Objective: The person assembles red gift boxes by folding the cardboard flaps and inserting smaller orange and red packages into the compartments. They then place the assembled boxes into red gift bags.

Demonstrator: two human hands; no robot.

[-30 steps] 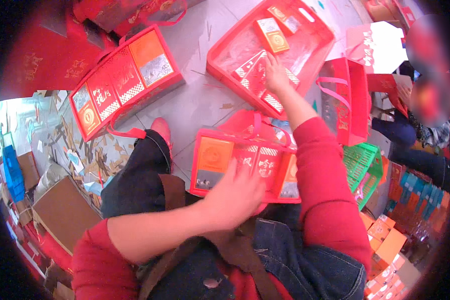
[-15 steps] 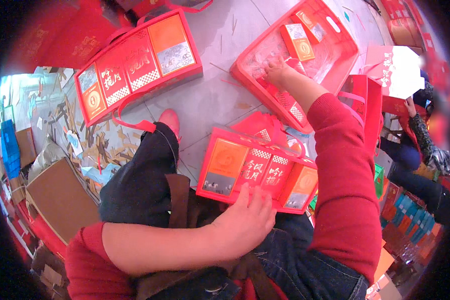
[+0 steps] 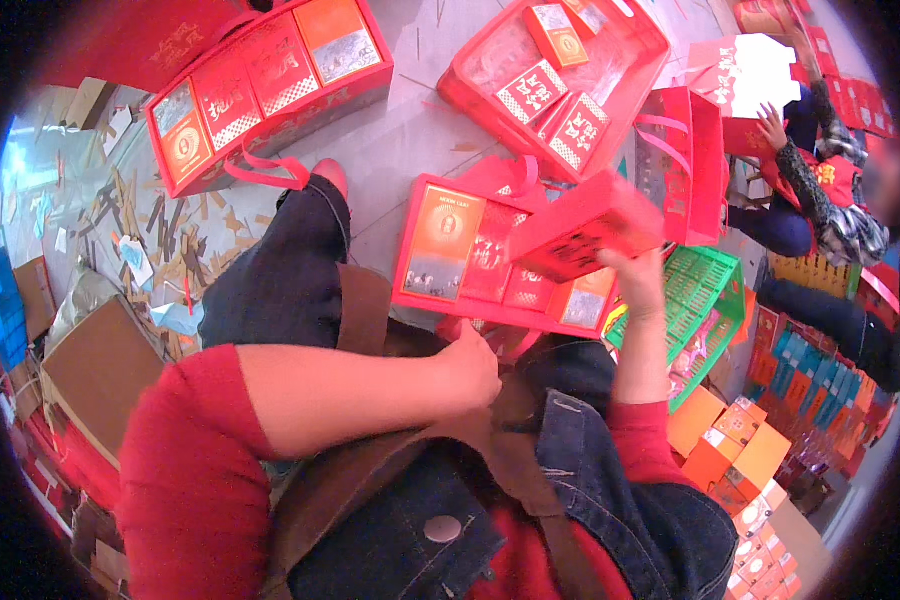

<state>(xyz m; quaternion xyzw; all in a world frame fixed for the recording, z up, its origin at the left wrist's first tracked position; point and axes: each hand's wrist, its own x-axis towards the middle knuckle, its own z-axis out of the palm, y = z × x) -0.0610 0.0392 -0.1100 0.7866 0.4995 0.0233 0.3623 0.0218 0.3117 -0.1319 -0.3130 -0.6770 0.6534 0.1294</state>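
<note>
An open red gift box (image 3: 402, 268) lies across my lap, with an orange and grey small box (image 3: 446, 240) in its left end and red boxes in the middle. At its near edge my left hand (image 3: 473, 368) is closed, fingers curled against the rim beside a red strap (image 3: 518, 345). Over the box's right half, my right hand (image 3: 638, 282) grips a slightly blurred red box (image 3: 585, 225), held tilted. This hides part of the contents beneath it. Beyond stands a red tray (image 3: 455, 85) holding two red patterned boxes (image 3: 532, 92) and orange boxes (image 3: 558, 36).
Another filled gift box (image 3: 270, 70) stands at the far left. Right of me are a red carrier box (image 3: 705, 170), a green crate (image 3: 705, 290) and orange boxes (image 3: 740, 450). A person (image 3: 820, 185) sits at the far right. Cardboard scraps (image 3: 170, 240) litter the left floor.
My right hand has come back from the tray, carrying a red box over the gift box. My left hand has slid off the lid area to the near edge and curled. The view has shifted.
</note>
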